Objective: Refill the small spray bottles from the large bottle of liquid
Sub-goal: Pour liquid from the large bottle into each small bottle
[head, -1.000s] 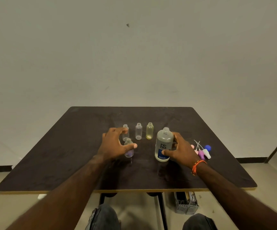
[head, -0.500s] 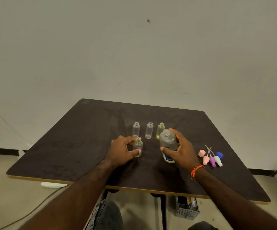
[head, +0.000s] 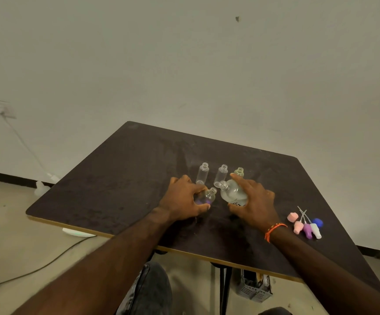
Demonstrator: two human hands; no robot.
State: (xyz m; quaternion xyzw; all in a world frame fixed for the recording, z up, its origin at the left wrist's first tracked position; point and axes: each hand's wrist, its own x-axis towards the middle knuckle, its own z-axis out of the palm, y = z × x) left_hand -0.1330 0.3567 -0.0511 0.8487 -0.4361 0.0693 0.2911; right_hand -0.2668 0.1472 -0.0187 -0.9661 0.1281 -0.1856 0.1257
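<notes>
Above the table, I see my right hand curled around the large bottle, tilted left toward the small spray bottle. My left hand pinches that one between thumb and fingers.

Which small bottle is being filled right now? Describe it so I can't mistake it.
On the dark table, find the left hand. It grips a small clear bottle in front of the row of three; alone among them it is tilted, with a purple-tinted base.
</notes>
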